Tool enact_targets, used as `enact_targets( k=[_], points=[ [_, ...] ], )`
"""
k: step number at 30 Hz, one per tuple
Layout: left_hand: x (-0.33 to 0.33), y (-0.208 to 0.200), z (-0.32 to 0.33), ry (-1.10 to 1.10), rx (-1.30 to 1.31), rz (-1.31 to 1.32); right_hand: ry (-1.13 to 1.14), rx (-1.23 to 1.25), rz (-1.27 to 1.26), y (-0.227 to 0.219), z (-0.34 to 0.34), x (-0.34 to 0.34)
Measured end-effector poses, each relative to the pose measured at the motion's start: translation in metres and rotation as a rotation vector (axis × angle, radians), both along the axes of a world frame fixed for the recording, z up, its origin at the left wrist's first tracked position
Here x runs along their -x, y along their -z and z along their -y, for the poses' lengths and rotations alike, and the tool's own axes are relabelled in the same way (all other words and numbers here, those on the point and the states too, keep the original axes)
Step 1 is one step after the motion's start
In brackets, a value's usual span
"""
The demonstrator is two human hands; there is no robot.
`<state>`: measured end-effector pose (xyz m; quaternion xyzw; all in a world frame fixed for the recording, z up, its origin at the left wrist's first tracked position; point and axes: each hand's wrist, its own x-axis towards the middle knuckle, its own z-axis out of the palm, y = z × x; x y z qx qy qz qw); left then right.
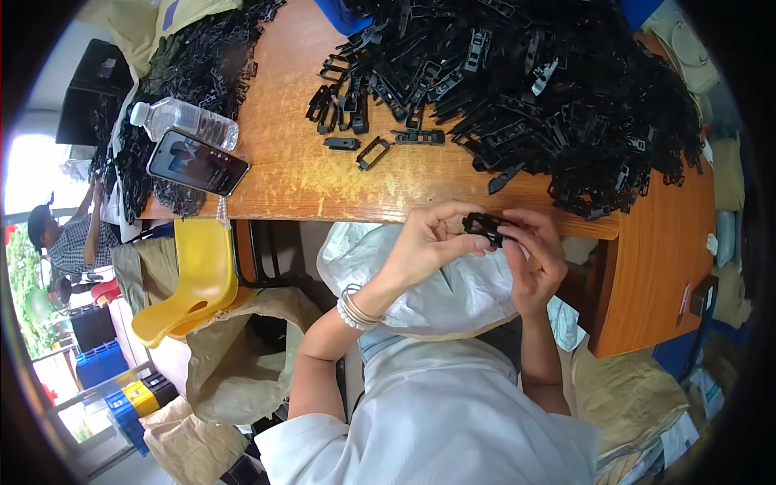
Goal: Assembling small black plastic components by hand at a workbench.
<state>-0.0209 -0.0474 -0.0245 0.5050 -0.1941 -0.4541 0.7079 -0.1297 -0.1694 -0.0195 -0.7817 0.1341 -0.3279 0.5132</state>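
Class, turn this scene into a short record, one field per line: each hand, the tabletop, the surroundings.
Left hand: gripping a small black part
Right hand: gripping the same part
Table: wooden, worn surface
Table, right side: large pile of black parts
Table, left side: clear bottle, phone, more black parts
Left of person: yellow chair, brown paper sack

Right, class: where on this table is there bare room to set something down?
On the table, bare wood lies between the phone and the loose black parts, running down to the front edge. It is crowded on the right, under the large black heap, and on the left, where the bottle and phone sit beside another heap.
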Motion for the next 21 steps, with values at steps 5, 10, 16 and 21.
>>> enact_targets(
  k=[5,10,16,21],
  points=[
    [-0.002,-0.003,-0.005,0.011,-0.003,0.043,-0.029,-0.039,-0.004,-0.003,-0.002,0.008],
    [0.003,-0.015,-0.006,-0.055,0.0,0.165,-0.092,0.033,0.052,-0.003,0.003,0.003],
    [0.003,-0.013,-0.01,-0.001,-0.042,0.295,-0.185,0.143,0.014,-0.007,0.007,0.002],
    [-0.012,-0.01,-0.008,0.052,0.022,0.013,-0.103,-0.04,0.062,0.003,0.002,0.013]
  ],
)
